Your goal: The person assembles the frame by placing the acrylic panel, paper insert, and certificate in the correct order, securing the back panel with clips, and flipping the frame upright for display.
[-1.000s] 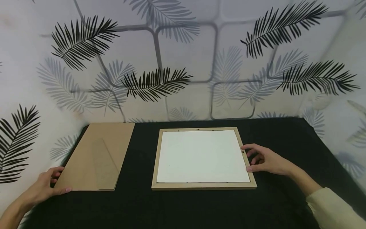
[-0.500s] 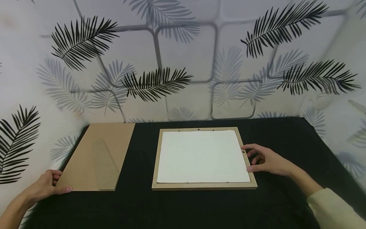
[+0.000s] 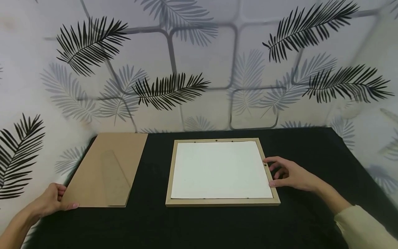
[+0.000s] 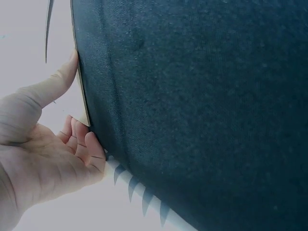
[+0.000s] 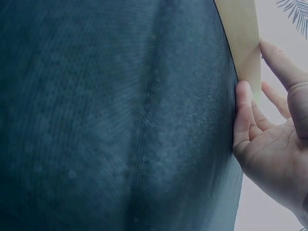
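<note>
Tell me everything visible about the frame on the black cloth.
The frame is rectangular, pale tan and plain, and looks like wood. Its four bars surround a white sheet, with small dark spots along the far, near and right sides. It lies flat on the black cloth, longer sides near and far, slightly right of the head view's centre. The right hand touches its right bar with thumb and forefinger. Its underside is hidden.

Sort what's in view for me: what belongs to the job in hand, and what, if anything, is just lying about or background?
Part of the job:
- brown board, left grip at its near left corner
- wooden frame, right grip touching its right side
- white sheet inside the frame

Background only:
- black cloth
- leaf-patterned backdrop
</note>
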`<state>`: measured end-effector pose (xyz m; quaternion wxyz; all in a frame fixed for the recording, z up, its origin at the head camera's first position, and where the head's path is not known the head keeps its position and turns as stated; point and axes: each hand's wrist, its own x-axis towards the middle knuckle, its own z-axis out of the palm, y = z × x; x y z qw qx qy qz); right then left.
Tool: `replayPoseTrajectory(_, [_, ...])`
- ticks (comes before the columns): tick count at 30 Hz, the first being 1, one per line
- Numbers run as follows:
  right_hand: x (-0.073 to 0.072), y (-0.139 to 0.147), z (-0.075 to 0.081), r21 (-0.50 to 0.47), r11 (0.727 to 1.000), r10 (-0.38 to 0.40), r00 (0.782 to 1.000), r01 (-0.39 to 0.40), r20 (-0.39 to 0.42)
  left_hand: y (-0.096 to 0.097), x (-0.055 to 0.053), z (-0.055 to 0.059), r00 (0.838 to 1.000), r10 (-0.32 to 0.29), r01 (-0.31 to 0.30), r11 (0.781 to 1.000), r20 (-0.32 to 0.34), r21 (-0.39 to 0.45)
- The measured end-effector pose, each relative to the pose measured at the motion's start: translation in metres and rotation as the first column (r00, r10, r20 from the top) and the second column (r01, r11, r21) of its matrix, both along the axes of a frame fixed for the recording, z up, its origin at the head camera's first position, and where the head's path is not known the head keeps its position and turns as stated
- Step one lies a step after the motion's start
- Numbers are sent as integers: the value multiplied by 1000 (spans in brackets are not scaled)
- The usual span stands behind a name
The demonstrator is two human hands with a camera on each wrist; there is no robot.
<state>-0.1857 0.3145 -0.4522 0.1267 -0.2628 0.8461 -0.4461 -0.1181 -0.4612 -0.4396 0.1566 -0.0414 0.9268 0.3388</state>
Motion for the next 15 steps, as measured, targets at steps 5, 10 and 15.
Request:
replayPoseTrajectory(5, [-1, 0, -1, 9, 1000, -3, 1000, 3, 9, -2, 1, 1, 1000, 18, -17, 1000, 24, -26])
replayPoseTrajectory(10, [-1, -1, -2, 14, 1000, -5, 1000, 5, 2, -3, 0, 3, 999, 1, 0, 1000, 32, -16])
replayPoseTrajectory(15, [-1, -1, -2, 15, 1000, -4, 1000, 4, -4, -2, -1, 6, 999, 12, -12, 1000, 35, 5])
